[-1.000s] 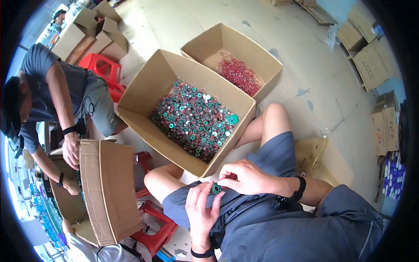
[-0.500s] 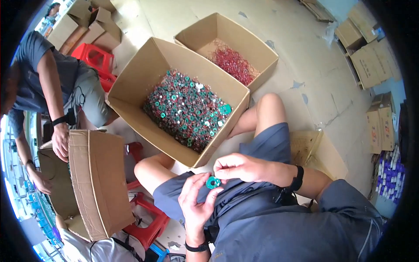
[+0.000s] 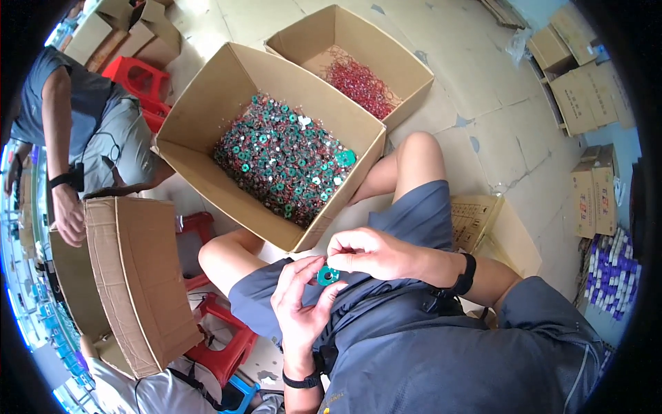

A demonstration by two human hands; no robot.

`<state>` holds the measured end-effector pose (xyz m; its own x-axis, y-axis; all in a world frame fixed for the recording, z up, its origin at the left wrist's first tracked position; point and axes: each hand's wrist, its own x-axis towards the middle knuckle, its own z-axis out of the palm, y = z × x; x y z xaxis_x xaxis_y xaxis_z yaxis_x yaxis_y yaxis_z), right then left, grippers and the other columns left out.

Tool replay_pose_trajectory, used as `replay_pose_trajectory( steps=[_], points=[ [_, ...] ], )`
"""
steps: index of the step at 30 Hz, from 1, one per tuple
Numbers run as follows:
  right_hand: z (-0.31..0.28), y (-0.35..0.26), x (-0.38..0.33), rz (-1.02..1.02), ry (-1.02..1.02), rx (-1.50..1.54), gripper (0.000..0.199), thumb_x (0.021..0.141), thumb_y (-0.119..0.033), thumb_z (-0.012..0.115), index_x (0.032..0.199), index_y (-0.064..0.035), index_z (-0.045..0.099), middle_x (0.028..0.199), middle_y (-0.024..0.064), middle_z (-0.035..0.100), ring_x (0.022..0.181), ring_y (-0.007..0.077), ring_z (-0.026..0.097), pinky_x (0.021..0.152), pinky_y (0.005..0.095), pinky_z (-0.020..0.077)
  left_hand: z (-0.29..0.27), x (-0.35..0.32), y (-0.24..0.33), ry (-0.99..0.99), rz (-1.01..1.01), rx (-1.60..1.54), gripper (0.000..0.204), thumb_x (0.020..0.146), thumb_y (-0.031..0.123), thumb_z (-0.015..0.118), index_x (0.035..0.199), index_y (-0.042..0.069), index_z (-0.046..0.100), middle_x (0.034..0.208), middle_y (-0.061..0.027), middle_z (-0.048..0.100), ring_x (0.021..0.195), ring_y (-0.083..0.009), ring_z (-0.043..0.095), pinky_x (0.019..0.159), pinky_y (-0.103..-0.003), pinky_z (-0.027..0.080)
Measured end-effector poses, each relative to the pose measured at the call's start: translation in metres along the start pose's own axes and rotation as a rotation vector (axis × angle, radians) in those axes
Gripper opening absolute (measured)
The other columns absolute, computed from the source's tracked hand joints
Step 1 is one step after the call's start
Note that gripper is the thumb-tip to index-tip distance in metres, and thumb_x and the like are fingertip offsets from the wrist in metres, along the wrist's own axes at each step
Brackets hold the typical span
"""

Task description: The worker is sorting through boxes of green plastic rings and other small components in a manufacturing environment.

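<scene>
Over my lap, my left hand (image 3: 302, 297) grips a small green ring-shaped circuit board (image 3: 323, 277) by its edge, the hole in its middle showing. My right hand (image 3: 363, 253) is pinched closed at the upper right of the board, its fingertips touching or nearly touching it. Whatever lies between those right fingertips is too small to make out. Beyond my hands stands a large open cardboard box (image 3: 200, 93) holding a heap of similar green ring boards (image 3: 276, 162), mixed with reddish wire bits.
Behind it, a second cardboard box (image 3: 303, 43) contains red wires (image 3: 358, 83). At left, a co-worker's hand (image 3: 69, 217) rests by another carton (image 3: 148, 276). Red plastic stools (image 3: 224, 338) stand nearby. Stacked cartons (image 3: 586, 90) and purple-and-white items (image 3: 612, 272) line the right side.
My view has shifted a little, so the boxes appear higher and further left. Both hands stay together at the ring board. The co-worker's hand has come off the carton's edge slightly.
</scene>
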<state>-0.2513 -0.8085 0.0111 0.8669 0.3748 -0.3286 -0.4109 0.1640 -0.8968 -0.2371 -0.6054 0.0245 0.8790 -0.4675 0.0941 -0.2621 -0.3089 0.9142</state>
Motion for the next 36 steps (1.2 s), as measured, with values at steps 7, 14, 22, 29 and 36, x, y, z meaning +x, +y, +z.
replay_pose_trajectory(
  steps=[7, 14, 22, 29, 36],
  points=[
    [-0.001, 0.001, 0.002, 0.030, -0.088, 0.321, 0.026, 0.105, -0.026, 0.051, 0.098, -0.0017, 0.058, 0.088, -0.0023, 0.053, 0.082, 0.0075, 0.049, 0.076, 0.0235, 0.0408, -0.001, -0.001, -0.005, 0.033, -0.005, -0.189, 0.052, 0.071, 0.004, 0.088, 0.117, -0.003, 0.065, 0.114, -0.0148, 0.066, 0.105, -0.0235, 0.064, 0.092, -0.032, 0.052],
    [0.002, -0.015, -0.001, 0.057, -0.059, 0.212, 0.023, 0.105, -0.024, 0.053, 0.100, -0.0019, 0.057, 0.088, -0.0034, 0.052, 0.081, 0.0055, 0.046, 0.074, 0.0221, 0.0397, 0.001, -0.001, 0.003, 0.093, -0.037, -0.279, 0.053, 0.070, 0.004, 0.089, 0.117, -0.002, 0.067, 0.112, -0.0157, 0.069, 0.100, -0.0230, 0.066, 0.086, -0.032, 0.054],
    [0.006, -0.016, -0.003, -0.032, 0.073, -0.054, 0.018, 0.103, -0.018, 0.056, 0.095, -0.0022, 0.056, 0.081, -0.0022, 0.053, 0.073, 0.0050, 0.045, 0.066, 0.0233, 0.0406, 0.001, 0.002, 0.002, 0.120, 0.015, -0.250, 0.048, 0.069, 0.006, 0.090, 0.111, -0.002, 0.069, 0.111, -0.0146, 0.069, 0.098, -0.0211, 0.066, 0.083, -0.030, 0.054],
    [0.024, -0.023, 0.003, -0.679, 0.458, -0.877, 0.012, 0.084, 0.000, 0.065, 0.087, -0.0020, 0.054, 0.076, 0.0113, 0.053, 0.069, 0.0340, 0.054, 0.063, 0.0431, 0.0442, 0.004, -0.001, 0.008, 0.177, 0.003, -0.090, 0.045, 0.070, 0.008, 0.089, 0.110, -0.001, 0.070, 0.101, -0.0143, 0.071, 0.088, -0.0208, 0.068, 0.078, -0.031, 0.055],
    [0.014, -0.023, 0.003, -0.040, 0.044, 0.057, 0.015, 0.094, -0.012, 0.063, 0.089, -0.0028, 0.053, 0.078, 0.0088, 0.054, 0.069, 0.0171, 0.053, 0.064, 0.0286, 0.0404, 0.000, -0.005, 0.009, 0.202, 0.017, -0.242, 0.043, 0.072, 0.009, 0.088, 0.110, -0.001, 0.070, 0.101, -0.0148, 0.072, 0.090, -0.0234, 0.070, 0.082, -0.031, 0.055]
  ],
)
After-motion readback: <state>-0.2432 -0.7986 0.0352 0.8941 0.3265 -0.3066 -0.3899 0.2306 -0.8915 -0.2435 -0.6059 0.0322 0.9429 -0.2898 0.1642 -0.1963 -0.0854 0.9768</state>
